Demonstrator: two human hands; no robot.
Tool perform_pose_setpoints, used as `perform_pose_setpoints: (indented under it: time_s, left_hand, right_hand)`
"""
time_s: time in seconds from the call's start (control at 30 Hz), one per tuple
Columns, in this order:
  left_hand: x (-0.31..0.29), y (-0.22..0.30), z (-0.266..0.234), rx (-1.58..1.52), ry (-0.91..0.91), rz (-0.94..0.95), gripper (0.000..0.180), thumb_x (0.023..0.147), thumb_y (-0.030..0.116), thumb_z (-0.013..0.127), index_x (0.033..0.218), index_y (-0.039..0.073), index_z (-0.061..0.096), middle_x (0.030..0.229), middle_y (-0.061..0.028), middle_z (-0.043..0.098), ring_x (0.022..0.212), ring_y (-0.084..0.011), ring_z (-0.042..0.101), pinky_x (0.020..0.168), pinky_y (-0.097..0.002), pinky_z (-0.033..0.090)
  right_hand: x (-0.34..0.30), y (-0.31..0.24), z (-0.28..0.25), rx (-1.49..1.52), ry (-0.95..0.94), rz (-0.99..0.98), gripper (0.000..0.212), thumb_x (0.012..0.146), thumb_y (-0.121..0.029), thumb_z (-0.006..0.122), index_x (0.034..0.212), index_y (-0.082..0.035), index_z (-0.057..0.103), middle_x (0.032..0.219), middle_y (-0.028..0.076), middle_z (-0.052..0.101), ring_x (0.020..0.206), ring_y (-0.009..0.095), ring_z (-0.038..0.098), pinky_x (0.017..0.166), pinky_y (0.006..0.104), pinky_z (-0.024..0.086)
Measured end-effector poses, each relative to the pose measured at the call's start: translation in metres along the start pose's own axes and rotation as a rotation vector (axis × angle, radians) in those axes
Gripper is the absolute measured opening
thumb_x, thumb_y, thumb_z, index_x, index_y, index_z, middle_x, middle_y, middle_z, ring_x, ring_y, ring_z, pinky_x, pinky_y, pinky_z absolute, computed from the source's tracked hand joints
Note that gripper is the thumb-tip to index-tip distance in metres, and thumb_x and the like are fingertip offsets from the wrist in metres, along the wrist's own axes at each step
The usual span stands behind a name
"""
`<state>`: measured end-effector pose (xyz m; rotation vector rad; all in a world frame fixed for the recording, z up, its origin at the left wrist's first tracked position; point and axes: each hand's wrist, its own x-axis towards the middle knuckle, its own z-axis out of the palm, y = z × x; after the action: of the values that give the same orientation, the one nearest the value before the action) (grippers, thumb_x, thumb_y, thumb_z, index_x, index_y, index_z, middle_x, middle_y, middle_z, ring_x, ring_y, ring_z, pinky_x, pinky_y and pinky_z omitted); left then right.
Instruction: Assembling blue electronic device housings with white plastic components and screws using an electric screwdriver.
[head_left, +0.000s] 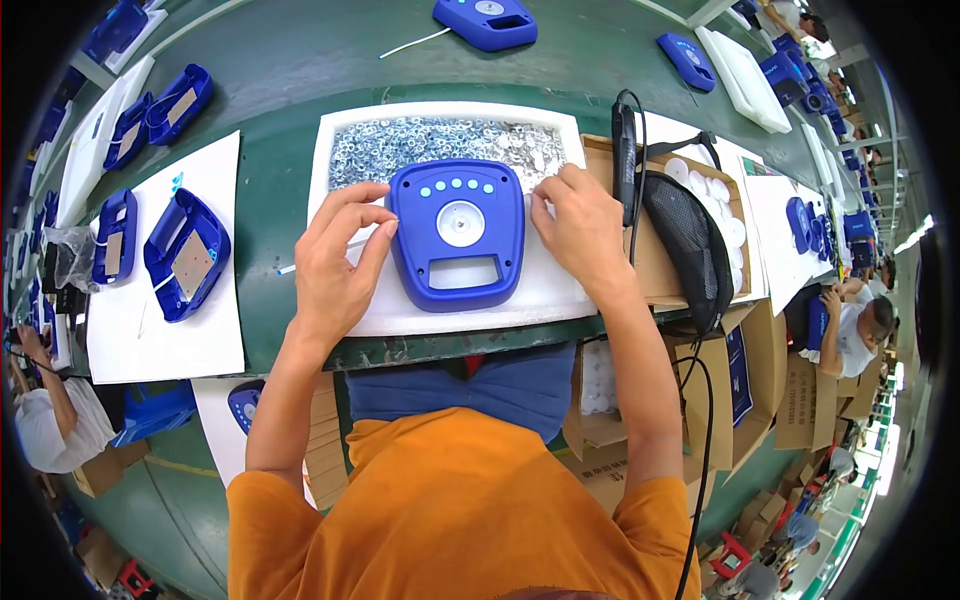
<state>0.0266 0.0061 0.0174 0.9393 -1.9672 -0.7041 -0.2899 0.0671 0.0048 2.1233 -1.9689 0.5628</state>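
A blue plastic housing (408, 262) lies flat in front of me, with a row of several light-blue buttons, a round white disc (460, 224) and a rectangular opening. It rests on a white foam tray (560, 300). My left hand (338, 262) is at the housing's left edge, its thumb and curved fingertips against the side. Beside the right edge, slightly apart from it, my right hand (583, 225) has its thumb and fingers drawn together in a pinch; anything between them is hidden. Many small metal rings (400, 140) fill the tray's far part.
A cardboard box (650, 245) of round white parts, a black mesh pouch (690, 240) and a black cable stand at right. Open blue shells (187, 255) lie on a white sheet (215, 340) at left. More blue housings (487, 22) lie across the green table. People sit either side.
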Motion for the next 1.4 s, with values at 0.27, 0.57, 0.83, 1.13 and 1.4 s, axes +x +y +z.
perform_pose_setpoints:
  time_s: [0.27,0.57,0.83,1.13,1.4]
  left_hand:
    - [0.01,0.006,0.007,-0.031,-0.029,0.102,0.007,0.101,0.0,0.08,0.108,0.001,0.078,0.129,-0.0138,0.082,0.116,-0.0305,0.079,0.1,-0.0393,0.061]
    - [0.014,0.008,0.006,-0.039,-0.038,0.113,0.01,0.1,-0.001,0.081,0.109,0.001,0.078,0.124,-0.0135,0.082,0.112,-0.0297,0.08,0.096,-0.0388,0.062]
    - [0.026,0.009,0.027,0.0,-0.053,0.256,0.01,0.097,0.003,0.083,0.105,0.003,0.077,0.119,-0.0113,0.08,0.108,-0.033,0.078,0.091,-0.0424,0.064]
    - [0.028,0.006,0.044,0.361,-0.151,0.558,0.009,0.092,0.007,0.078,0.1,0.005,0.076,0.124,-0.0103,0.079,0.12,-0.0321,0.079,0.1,-0.0445,0.064]
    - [0.011,0.011,0.03,0.395,-0.21,0.496,0.021,0.092,0.016,0.085,0.111,0.007,0.083,0.132,-0.0113,0.078,0.135,-0.0363,0.073,0.108,-0.0498,0.061]
  right_hand:
    - [0.008,-0.049,-0.024,0.314,0.195,-0.154,0.011,0.088,-0.008,0.088,0.091,-0.011,0.078,0.093,0.005,0.068,0.086,0.027,0.072,0.068,0.0413,0.059]
    - [0.014,-0.063,-0.013,0.15,0.138,-0.395,0.01,0.084,-0.009,0.082,0.09,-0.008,0.073,0.089,0.003,0.059,0.083,0.021,0.066,0.065,0.0355,0.058]
    - [0.009,-0.059,-0.021,0.192,0.204,-0.411,0.016,0.088,-0.014,0.086,0.103,-0.008,0.081,0.094,0.001,0.068,0.083,0.02,0.07,0.063,0.0357,0.057]
    - [-0.008,-0.049,-0.043,0.289,0.244,-0.257,0.012,0.089,-0.011,0.091,0.098,-0.009,0.083,0.09,0.002,0.072,0.078,0.021,0.071,0.06,0.0361,0.055]
    - [-0.016,-0.047,-0.038,0.355,0.235,-0.218,0.015,0.088,-0.009,0.09,0.102,-0.008,0.084,0.093,0.003,0.074,0.081,0.023,0.072,0.063,0.0373,0.056]
